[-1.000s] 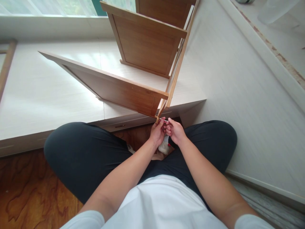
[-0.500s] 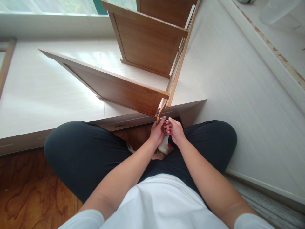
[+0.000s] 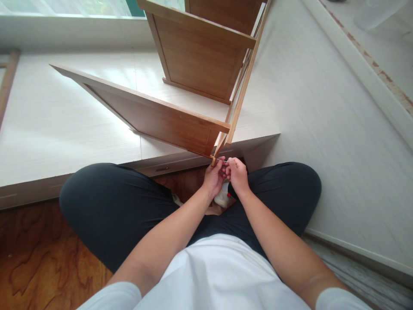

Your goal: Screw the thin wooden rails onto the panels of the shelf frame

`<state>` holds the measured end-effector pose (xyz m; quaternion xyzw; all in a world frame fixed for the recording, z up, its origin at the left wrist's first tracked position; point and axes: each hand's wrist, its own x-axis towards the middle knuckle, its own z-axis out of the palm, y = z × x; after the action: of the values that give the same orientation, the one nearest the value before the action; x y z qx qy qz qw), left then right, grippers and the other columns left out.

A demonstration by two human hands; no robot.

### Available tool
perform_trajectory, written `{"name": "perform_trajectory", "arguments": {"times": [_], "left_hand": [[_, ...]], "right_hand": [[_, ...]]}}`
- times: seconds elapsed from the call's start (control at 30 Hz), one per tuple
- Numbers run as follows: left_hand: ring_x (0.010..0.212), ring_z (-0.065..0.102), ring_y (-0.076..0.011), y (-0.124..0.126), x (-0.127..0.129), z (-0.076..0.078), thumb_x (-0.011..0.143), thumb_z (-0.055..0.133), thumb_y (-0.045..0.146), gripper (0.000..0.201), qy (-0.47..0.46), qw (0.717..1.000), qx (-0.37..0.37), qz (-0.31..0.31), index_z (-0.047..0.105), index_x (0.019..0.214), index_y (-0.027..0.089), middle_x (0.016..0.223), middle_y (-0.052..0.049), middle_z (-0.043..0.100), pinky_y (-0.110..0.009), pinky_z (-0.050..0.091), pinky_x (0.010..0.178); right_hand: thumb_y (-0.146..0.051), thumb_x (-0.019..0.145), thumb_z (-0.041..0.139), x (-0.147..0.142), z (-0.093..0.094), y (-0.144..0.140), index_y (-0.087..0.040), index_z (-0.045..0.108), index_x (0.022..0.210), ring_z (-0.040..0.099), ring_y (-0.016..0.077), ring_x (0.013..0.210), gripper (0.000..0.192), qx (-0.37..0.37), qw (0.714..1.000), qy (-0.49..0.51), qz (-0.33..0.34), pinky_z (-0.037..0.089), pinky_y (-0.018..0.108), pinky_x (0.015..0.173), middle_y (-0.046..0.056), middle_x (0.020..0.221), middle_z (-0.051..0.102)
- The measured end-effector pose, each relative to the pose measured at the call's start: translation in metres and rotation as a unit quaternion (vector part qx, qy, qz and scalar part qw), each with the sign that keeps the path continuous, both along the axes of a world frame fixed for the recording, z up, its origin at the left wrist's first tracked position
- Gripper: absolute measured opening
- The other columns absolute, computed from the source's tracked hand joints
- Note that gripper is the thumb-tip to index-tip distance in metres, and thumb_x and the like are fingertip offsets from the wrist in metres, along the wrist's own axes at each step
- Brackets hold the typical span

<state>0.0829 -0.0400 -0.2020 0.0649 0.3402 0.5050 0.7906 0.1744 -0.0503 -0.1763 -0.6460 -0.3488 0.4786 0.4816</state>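
A wooden shelf unit (image 3: 200, 51) lies on its side on the white ledge, its panels standing up from a long side rail (image 3: 247, 82). The near end of its frame (image 3: 213, 161) juts past the ledge edge. My left hand (image 3: 213, 177) is closed at this end, thumb and fingers pinching around it. My right hand (image 3: 238, 174) is closed on a thin metal rod (image 3: 225, 161), which points left at the frame's end; it may be an Allen key, but most of it is hidden. Both hands almost touch.
The white ledge (image 3: 97, 107) with a drawer front stands before my knees. At right rises a white panel (image 3: 325, 116) with a worn-edged top bearing a translucent container (image 3: 376, 13). Wood-patterned floor (image 3: 41, 254) shows at lower left. A wooden frame (image 3: 9, 82) is at far left.
My right hand has turned slightly and shifted a little up around the thin rod. The left hand stays at the frame's end. The shelf unit is in about the same place.
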Motion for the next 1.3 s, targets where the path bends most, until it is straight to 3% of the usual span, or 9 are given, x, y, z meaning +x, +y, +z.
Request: {"name": "perform_trajectory", "arguments": {"times": [0.33, 1.3], "left_hand": [[0.056, 0.056, -0.0080, -0.0004, 0.0006, -0.0017, 0.077, 0.085, 0.033, 0.032, -0.015, 1.000, -0.013, 0.009, 0.071, 0.102, 0.019, 0.073, 0.002, 0.064, -0.021, 0.045, 0.051], [0.052, 0.052, -0.0075, 0.0010, 0.0040, 0.0023, 0.077, 0.085, 0.036, 0.036, 0.023, 0.999, -0.039, 0.025, 0.071, 0.105, 0.019, 0.061, 0.006, 0.055, -0.020, 0.043, 0.051]], "right_hand": [[-0.056, 0.094, 0.055, 0.0004, -0.0026, -0.0003, -0.022, 0.055, 0.075, 0.044, 0.0084, 0.039, 0.039, 0.003, 1.000, -0.005, 0.002, 0.039, 0.020, 0.041, -0.007, 0.050, 0.052], [-0.061, 0.084, 0.064, -0.0002, -0.0009, 0.0064, -0.021, 0.058, 0.079, 0.042, 0.0077, 0.035, 0.041, -0.046, 0.991, 0.125, -0.028, 0.027, 0.018, 0.031, -0.006, 0.047, 0.052]]}}
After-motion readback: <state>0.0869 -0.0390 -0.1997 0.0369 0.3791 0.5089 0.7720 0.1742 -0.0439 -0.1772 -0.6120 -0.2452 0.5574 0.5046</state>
